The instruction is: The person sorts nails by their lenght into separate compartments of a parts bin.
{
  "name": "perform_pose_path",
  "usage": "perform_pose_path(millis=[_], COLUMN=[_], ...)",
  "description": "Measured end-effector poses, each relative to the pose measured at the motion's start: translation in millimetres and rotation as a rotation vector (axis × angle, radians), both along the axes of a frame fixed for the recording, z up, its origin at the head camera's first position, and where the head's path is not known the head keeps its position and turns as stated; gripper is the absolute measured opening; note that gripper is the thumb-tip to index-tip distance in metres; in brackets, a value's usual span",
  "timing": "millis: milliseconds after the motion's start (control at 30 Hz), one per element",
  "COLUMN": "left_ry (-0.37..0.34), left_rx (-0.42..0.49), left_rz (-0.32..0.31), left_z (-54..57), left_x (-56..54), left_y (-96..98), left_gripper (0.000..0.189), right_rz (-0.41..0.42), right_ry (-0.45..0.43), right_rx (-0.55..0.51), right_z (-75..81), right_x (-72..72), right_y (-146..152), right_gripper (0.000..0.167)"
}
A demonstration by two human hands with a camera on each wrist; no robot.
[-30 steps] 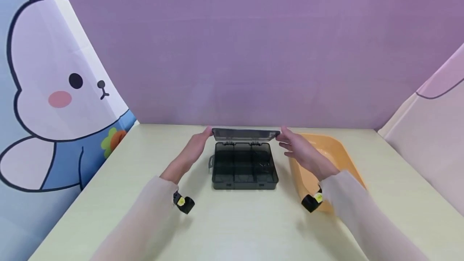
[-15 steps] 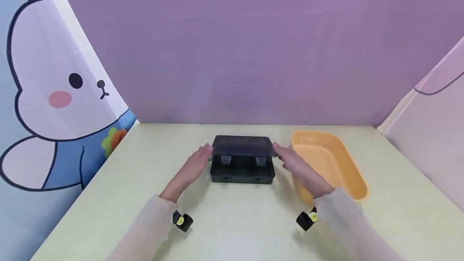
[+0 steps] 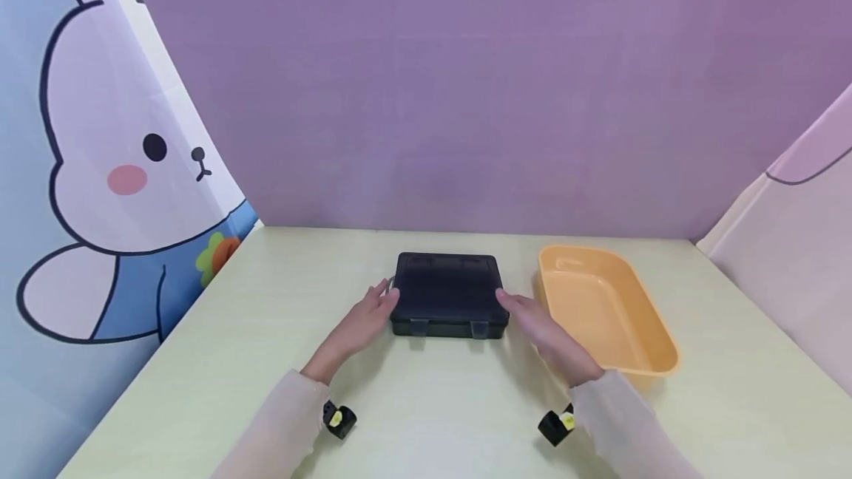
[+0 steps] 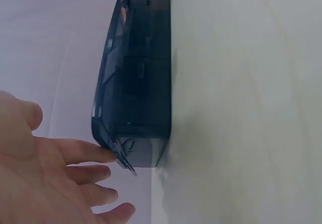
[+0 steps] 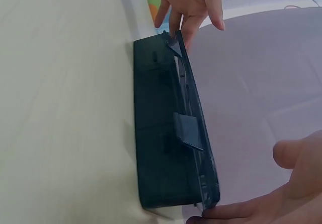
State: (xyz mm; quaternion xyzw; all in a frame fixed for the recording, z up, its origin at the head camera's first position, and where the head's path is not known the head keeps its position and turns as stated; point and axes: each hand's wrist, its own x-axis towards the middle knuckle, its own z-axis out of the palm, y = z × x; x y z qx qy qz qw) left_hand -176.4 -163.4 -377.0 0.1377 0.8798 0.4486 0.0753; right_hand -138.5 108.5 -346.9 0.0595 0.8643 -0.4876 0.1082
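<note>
A dark translucent compartment box (image 3: 449, 285) lies on the table with its lid down over the base. In the right wrist view a thin gap shows along the lid's front, and a flap latch (image 5: 188, 131) sticks out. My left hand (image 3: 359, 325) is at the box's left side by a small handle (image 3: 390, 284), its fingertips at the lid edge in the left wrist view. On the opposite side my right hand (image 3: 542, 331) has its fingers extended against the lid's edge. Neither hand curls round the box.
An orange tray (image 3: 648, 350) stands just right of the box, partly behind my right forearm. A purple backdrop (image 3: 426, 94) rises at the table's far edge, and a cartoon-printed cloth (image 3: 86, 205) hangs on the left.
The lid has swung from standing upright down toward me onto the base, hiding the compartments. Both hands have come lower and nearer along the box's sides with it.
</note>
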Motion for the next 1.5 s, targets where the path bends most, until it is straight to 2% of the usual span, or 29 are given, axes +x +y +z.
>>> perform_pose_path(millis=[267,367,500,767,967,1200,1400,1500], left_ry=[0.032,0.041,0.061,0.088,0.081,0.094,0.085,0.081], left_rx=[-0.045,-0.064,-0.099,-0.128,-0.150,-0.164,-0.172,-0.180], left_rz=[-0.064,-0.099,-0.140,-0.133,-0.161,-0.173,-0.198,-0.191], left_z=[-1.3,-2.0,-3.4,-2.9,-5.2,-2.6,-0.8,-0.6], left_x=[3.9,4.1,2.2,-3.9,0.5,1.3,-1.8,-1.9], left_y=[0.9,0.4,0.1,-0.7,-2.0,-6.1,-6.2,-7.1], left_gripper=[0.058,0.056,0.051,0.058,0.057,0.057,0.057,0.056], right_rz=[0.014,0.023,0.030,0.040,0.050,0.125,0.148,0.165], right_ry=[0.054,0.086,0.124,0.098,0.082,0.134,0.130,0.145], right_rx=[0.005,0.027,0.052,0.034,0.020,-0.004,-0.015,-0.040], right_z=[-12.9,-15.7,-17.6,-17.8,-25.3,-27.0,-26.3,-27.5], right_x=[5.3,6.9,7.2,0.1,4.5,1.6,-0.5,-0.5], right_y=[4,3,2,1,5,5,7,8], right_gripper=[0.082,0.079,0.068,0.063,0.061,0.056,0.055,0.055])
